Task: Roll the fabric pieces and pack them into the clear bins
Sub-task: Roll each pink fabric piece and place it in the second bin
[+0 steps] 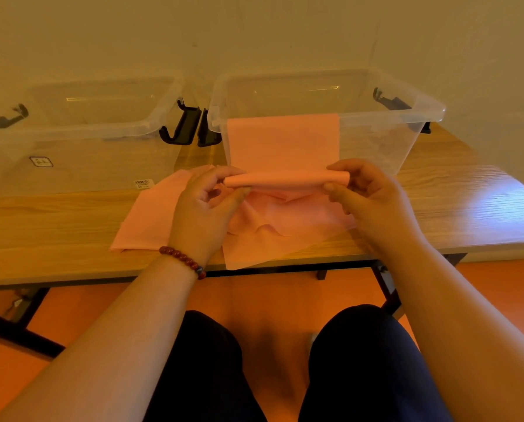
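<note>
A pink fabric strip (283, 141) hangs over the front rim of the right clear bin (419, 117), and its lower end is wound into a tight roll (285, 179). My left hand (204, 208) pinches the roll's left end. My right hand (370, 196) pinches its right end. Both hold the roll just above the table, in front of the bin. More loose pink fabric (263, 229) lies crumpled on the wooden table (56, 220) under my hands. A second clear bin (81, 129) stands at the left; I see nothing inside either bin.
Black latch handles (183, 126) sit between the two bins, which stand against the wall. One fabric corner overhangs the table's front edge (72, 275). My knees are below the table over an orange floor.
</note>
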`<state>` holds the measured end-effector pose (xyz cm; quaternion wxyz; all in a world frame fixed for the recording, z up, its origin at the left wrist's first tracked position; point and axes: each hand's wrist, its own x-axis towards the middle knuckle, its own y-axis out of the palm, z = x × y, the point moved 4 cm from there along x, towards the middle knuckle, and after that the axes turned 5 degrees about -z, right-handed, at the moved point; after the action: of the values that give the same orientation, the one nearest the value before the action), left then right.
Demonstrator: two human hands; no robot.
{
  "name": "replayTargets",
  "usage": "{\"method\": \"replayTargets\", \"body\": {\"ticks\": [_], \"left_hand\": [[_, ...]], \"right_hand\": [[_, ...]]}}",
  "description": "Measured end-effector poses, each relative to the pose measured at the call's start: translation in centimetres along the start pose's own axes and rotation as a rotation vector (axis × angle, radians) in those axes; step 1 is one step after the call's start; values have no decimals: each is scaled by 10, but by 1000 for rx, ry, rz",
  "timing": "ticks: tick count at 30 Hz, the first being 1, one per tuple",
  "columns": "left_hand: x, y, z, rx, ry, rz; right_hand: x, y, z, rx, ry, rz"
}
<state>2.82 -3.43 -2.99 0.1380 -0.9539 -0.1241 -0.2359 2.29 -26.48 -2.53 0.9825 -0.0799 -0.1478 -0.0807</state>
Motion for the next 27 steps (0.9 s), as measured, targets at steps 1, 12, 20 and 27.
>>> {"method": "replayTargets", "body": {"ticks": [1, 12, 20, 27], "left_hand": [[0, -1, 0, -6, 18, -5], [-5, -2, -4, -170, -66, -23], [-5, -1, -3, -81, -95, 32], [-2, -2, -4, -25, -46, -6]], "right_hand": [[0, 0, 0, -5, -4, -9], [-1, 4, 5, -43, -33, -9], [-5, 3, 2, -51, 19, 18], [-5, 1, 5, -114, -10, -35]]}}
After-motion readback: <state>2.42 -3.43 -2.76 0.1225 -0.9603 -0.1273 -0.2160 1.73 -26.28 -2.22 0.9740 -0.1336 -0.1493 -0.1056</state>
